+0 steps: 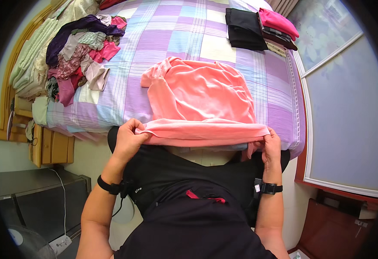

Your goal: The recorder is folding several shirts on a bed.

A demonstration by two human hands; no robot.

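A pink long-sleeved garment (205, 90) lies spread on the plaid bedsheet (182, 35), its near edge turned up in a flat band along the bed's front edge. My left hand (131, 137) pinches the left end of this band between thumb and fingers. At its right end, my right hand (270, 142) grips the fabric, and a bit of pink cloth hangs down beside that hand. Wrinkles run across the middle of the garment, and a bunched part of it lies at the upper left. The undersides of both grips are hidden.
A loose heap of mixed clothes (75, 55) lies on the bed's left side. Folded black cloth (245, 29) and a stack topped by bright pink cloth (279, 23) are at the back right. A wooden nightstand (54, 145) stands left; a glass-panelled sliding door (344, 123) borders the right.
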